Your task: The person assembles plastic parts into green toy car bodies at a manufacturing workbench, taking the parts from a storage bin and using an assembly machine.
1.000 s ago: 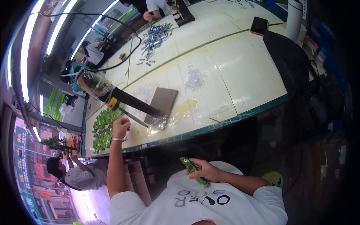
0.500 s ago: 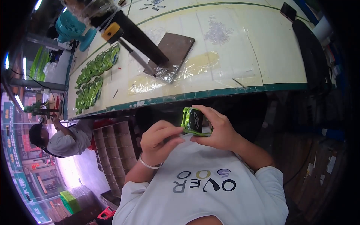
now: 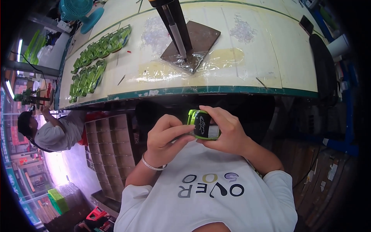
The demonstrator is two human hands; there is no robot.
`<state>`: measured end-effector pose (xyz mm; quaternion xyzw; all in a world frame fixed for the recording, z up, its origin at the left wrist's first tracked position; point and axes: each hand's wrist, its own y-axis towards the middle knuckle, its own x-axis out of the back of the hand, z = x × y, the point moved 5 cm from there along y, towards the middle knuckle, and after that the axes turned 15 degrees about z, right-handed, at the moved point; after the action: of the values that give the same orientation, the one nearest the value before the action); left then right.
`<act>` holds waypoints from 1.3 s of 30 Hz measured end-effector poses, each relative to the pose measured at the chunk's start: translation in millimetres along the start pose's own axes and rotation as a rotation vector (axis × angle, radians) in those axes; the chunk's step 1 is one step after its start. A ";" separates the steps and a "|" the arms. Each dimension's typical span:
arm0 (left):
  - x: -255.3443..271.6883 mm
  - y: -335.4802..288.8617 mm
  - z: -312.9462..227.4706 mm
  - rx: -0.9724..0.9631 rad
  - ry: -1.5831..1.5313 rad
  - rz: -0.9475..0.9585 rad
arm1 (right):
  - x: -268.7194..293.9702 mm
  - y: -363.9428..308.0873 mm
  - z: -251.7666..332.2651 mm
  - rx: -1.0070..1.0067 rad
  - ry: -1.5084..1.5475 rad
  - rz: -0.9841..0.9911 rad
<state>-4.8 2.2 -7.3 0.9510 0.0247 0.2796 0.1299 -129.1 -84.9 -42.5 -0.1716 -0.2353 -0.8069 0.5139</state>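
Observation:
A small bright green plastic housing with a black face panel [image 3: 201, 123] is held in front of my chest, below the table edge. My right hand [image 3: 228, 130] grips it from the right, fingers along the top and thumb underneath. From the left, my left hand [image 3: 167, 135] reaches in with index finger and thumb brought close together, their tips against the housing's left side. Whether a tiny piece sits between those fingertips cannot be seen.
A bench press [image 3: 178, 34] stands on a brown plate on the table [image 3: 262, 62]. Rows of green parts [image 3: 89, 79] lie at left, beside a teal fan [image 3: 79, 9]. Clear small pieces [image 3: 242, 30] are heaped farther back. A compartmented tray [image 3: 110, 150] and another person [image 3: 52, 133] are at left.
The view has turned, so the table and press appear farther right and higher. My left index fingertip has moved right onto the housing's face edge. My right hand keeps its hold.

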 end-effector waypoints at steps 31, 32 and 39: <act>-48.6 -16.2 65.2 0.559 -1.050 -0.258 | 183.8 43.0 -120.0 -0.418 -0.325 -0.472; -50.3 -16.2 66.8 0.546 -1.049 -0.248 | 202.4 43.7 -142.8 -0.529 -0.278 -0.483; -53.6 -26.5 76.6 0.561 -1.044 -0.241 | 219.3 66.0 -162.6 -0.669 -0.268 -0.334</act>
<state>-8.1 3.5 -104.3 0.9509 0.1381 -0.2581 -0.1000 -165.3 -363.4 -50.4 -0.3928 -0.0489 -0.8819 0.2560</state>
